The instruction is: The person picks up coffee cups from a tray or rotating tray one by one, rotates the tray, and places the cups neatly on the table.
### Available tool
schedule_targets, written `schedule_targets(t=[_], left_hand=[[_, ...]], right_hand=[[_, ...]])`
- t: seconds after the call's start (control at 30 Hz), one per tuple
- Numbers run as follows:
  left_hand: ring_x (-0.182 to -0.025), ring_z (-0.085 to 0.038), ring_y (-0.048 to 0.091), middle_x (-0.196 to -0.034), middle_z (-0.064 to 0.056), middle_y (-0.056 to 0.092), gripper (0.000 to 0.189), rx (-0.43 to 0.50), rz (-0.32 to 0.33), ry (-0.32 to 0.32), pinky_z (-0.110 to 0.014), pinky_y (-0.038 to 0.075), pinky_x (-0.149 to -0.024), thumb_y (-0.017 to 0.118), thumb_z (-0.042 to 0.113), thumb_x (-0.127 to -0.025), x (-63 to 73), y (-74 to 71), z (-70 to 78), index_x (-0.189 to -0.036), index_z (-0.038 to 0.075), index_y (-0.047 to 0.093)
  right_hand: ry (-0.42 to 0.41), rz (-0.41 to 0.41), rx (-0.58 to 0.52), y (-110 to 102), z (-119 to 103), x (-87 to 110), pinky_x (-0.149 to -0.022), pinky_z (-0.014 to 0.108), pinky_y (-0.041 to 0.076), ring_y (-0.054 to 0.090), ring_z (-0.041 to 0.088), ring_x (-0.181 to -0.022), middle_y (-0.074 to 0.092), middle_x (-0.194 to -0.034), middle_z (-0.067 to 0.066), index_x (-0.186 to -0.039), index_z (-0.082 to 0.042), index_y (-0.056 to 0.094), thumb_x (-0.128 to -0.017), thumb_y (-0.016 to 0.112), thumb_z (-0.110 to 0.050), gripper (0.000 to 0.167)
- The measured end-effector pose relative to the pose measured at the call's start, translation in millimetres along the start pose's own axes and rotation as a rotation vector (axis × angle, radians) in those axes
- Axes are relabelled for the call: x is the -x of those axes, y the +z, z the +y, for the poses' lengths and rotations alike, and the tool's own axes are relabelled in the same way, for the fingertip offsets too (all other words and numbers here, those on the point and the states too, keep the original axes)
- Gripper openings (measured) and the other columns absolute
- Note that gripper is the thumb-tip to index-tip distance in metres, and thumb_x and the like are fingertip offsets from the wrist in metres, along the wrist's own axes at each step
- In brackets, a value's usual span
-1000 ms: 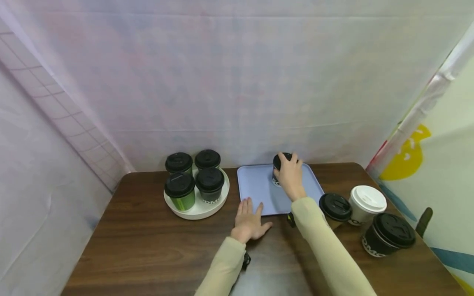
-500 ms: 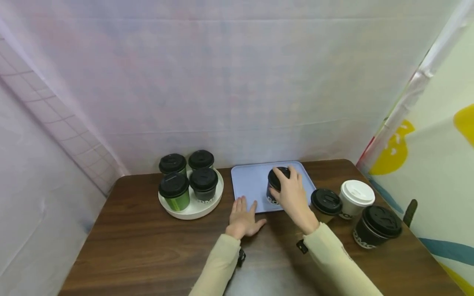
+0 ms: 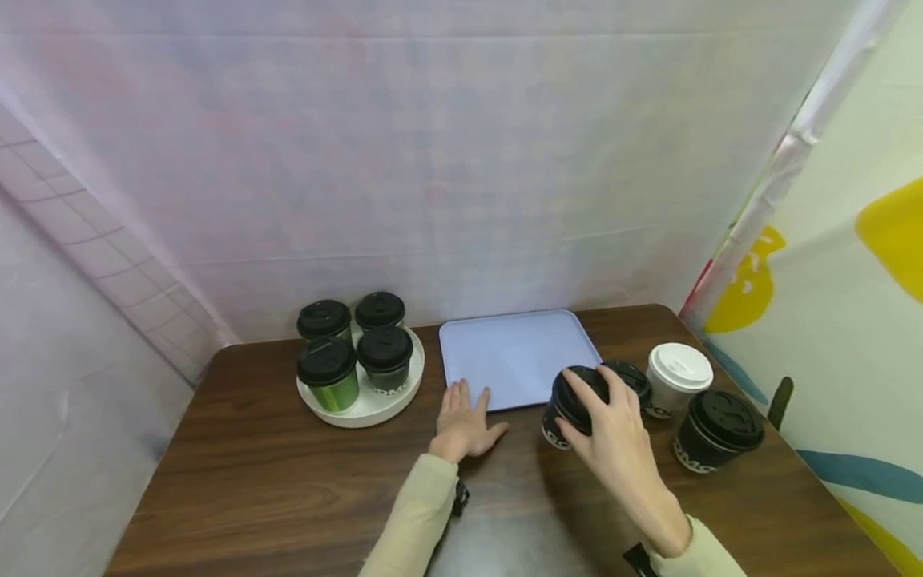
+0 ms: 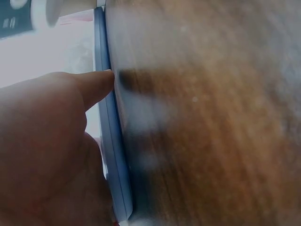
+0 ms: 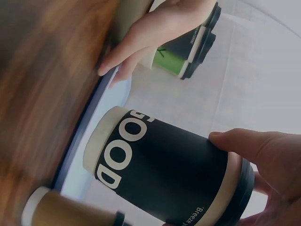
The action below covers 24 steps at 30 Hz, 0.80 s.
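The wooden table (image 3: 288, 481) carries everything in view, and the step in hand is judged to be the transfer of one black cup (image 3: 573, 417) off the blue tray (image 3: 515, 357), which lies flat at the middle of the table's far edge and holds nothing. The round white tray (image 3: 360, 405), near the far left corner, holds four lidded cups (image 3: 353, 353) standing upright in a close cluster; the front-left one has a green sleeve, and their contents are hidden by the lids. Near the table's right edge stand three more lidded cups: a second black cup (image 3: 714, 441) nearest the edge, a white cup (image 3: 674, 377) behind it, and a brown cup (image 3: 630, 378) partly hidden behind the held one. The right hand (image 3: 613, 437) grips the black cup from above, fingers curled over its lid and side; the cup is just off the blue tray's near right corner, and whether its base touches the table cannot be told. The left hand (image 3: 465, 425) lies flat with straight fingers, fingertips (image 4: 101, 82) against the blue tray's near edge, holding nothing. The next move probably calls for setting the cup down upright, clear of the brown cup just beside it.
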<state>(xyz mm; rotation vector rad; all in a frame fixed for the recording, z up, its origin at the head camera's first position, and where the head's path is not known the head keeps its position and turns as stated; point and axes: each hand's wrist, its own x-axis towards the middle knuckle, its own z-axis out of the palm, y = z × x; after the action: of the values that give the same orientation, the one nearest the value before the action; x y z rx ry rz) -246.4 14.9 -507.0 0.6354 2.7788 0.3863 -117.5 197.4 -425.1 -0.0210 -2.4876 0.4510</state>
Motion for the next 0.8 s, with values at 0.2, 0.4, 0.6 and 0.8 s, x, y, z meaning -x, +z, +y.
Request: schedule_targets(t=[0.2, 0.4, 0.6, 0.8], left_hand=[[-0.163, -0.041, 0.013, -0.172, -0.029, 0.013, 0.077, 0.006, 0.002, 0.003, -0.048, 0.009, -0.135, 0.051, 0.059, -0.101, 0.3, -0.1, 0.7, -0.163, 0.015, 0.033], [-0.163, -0.041, 0.011, -0.172, -0.03, 0.011, 0.077, -0.011, 0.002, 0.007, -0.049, 0.007, -0.135, 0.051, 0.057, -0.102, -0.2, 1.3, 0.0, -0.164, 0.015, 0.031], [-0.163, -0.041, 0.011, -0.172, -0.029, 0.011, 0.077, -0.001, 0.004, 0.004, -0.049, 0.008, -0.135, 0.05, 0.058, -0.102, -1.5, 2.8, -1.9, -0.164, 0.015, 0.032], [-0.163, -0.041, 0.013, -0.171, -0.03, 0.013, 0.078, 0.002, 0.012, 0.012, -0.05, 0.009, -0.135, 0.05, 0.059, -0.102, -0.6, 0.6, -0.3, -0.163, 0.014, 0.033]], right_hand=[[0.027, 0.033, 0.052, -18, 22, 25.2, -0.068, 0.074, 0.054, 0.056, 0.059, -0.114, 0.053, -0.138, 0.031, -0.133, -0.019, 0.069, -0.069, 0.095, -0.011, 0.07], [0.093, -0.004, 0.097, -25, 44, 41.3, -0.064, 0.076, 0.053, 0.053, 0.06, -0.116, 0.051, -0.138, 0.033, -0.135, -0.017, 0.068, -0.072, 0.093, -0.013, 0.069], [0.147, -0.047, 0.116, -24, 57, 47.5, -0.057, 0.076, 0.052, 0.05, 0.062, -0.119, 0.048, -0.141, 0.035, -0.138, -0.016, 0.066, -0.075, 0.091, -0.014, 0.067], [0.161, -0.056, 0.123, -21, 65, 49.4, -0.055, 0.075, 0.052, 0.048, 0.064, -0.12, 0.046, -0.141, 0.037, -0.138, -0.015, 0.064, -0.076, 0.09, -0.015, 0.066]])
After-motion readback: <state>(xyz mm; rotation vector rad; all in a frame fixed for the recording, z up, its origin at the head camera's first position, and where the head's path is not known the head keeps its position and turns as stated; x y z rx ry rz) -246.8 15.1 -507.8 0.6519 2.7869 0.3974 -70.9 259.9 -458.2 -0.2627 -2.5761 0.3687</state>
